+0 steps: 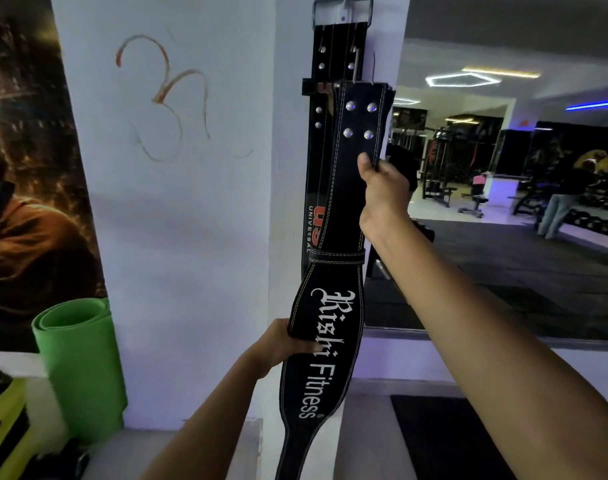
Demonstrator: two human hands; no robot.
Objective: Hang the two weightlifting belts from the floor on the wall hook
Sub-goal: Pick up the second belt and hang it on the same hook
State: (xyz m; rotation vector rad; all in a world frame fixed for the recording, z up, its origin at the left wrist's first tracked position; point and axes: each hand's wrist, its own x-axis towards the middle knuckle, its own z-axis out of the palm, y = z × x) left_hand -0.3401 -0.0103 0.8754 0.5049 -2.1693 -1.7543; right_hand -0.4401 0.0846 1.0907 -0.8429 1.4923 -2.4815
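Note:
One black belt with red "US Universal" lettering (314, 174) hangs flat on the white pillar, its metal buckle (342, 10) caught on the wall hook (344, 5) at the top edge. In front of it I hold a second black belt printed "Rishi Fitness" (321, 358), upright and below the hook. My right hand (382, 188) grips its upper end just under the four rivets. My left hand (285, 344) clasps the left edge of its wide middle. Its lower end runs out of view at the bottom.
A rolled green mat (80, 368) leans against the wall at lower left, beside a large poster (28, 168). A wall mirror (503, 168) to the right of the pillar reflects gym machines and a person. A dark floor mat (444, 441) lies at lower right.

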